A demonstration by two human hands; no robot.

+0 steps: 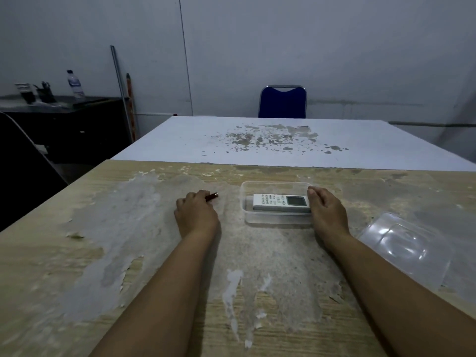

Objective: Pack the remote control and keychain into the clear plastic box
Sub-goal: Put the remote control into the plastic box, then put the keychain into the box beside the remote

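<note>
Remote control: the white remote control (281,202) already lies flat inside the clear plastic box (277,220), just right of the frame's centre, its screen end toward the right.

Box: open-topped, standing on the worn wooden table (77,253); its lid (404,249) lies apart, at the right edge of the frame.

Right hand: the right hand (327,210) is laid against the right end of the box, fingers gently curved and together, thumb at the far corner. It seems to steady the box rather than hold anything.

Left hand: the left hand (197,211) sits left of the box with fingers curled tight around a small thing, of which only a reddish-brown tip (212,196) pokes out. I take this to be the keychain, though most of it is hidden in the fist.

Step in hand: bringing the keychain over to the box, as I judge it.

How to do it well: keep the right hand bracing the box so the light plastic does not skid. Carry the left hand over the near wall, not into it. Aim for the free strip of floor beside the remote, and let go low so nothing bounces out.

Left to do: keychain in, then probably the lid.
</note>
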